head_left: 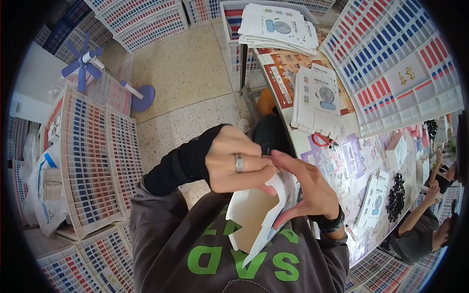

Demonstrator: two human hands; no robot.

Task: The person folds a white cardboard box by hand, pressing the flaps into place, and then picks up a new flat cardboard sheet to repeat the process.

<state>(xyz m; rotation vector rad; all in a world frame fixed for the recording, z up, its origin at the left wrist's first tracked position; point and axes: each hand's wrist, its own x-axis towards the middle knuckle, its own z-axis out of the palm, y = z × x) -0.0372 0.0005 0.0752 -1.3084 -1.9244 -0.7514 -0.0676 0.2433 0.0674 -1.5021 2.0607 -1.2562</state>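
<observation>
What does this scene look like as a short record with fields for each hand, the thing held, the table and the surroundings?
left hand: ring on one finger, dark sleeve, gripping the top edge of the carton
right hand: dark wristband, fingers wrapped around the carton's side
held thing: white folding carton, partly opened, held over the lap
table: stacks of flat printed cartons, red-handled scissors, pile of small black parts
surroundings: white crates on the floor, blue fan, another person's arm at the right

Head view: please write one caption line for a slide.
Both hands, left hand and right hand, fold a white cardboard box beside a table of flat box blanks.
</observation>
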